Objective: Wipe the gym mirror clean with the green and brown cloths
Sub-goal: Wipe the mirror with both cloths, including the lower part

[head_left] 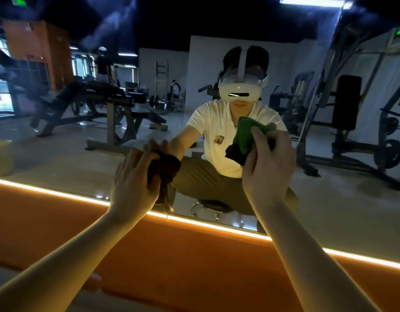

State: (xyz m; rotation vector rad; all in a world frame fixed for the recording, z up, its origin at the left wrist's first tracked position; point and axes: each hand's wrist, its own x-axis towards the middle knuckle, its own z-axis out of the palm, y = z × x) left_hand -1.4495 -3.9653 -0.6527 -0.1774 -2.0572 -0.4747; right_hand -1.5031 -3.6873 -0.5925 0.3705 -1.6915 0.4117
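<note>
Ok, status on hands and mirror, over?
Left hand grips brown cloth, against gym mirror near its lower edge. Right hand grips green cloth, higher up. No obstruction seen.

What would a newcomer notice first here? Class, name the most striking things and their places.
Two bunched cloths are at the mirror, centre frame: the left grip holds the brown cloth low, the right grip the green cloth higher. A glowing light strip runs along the mirror's bottom edge.

A dim scene is lit warmly from below by the amber LED strip [194,222]; edges are bowed, reflections blurred.
</note>
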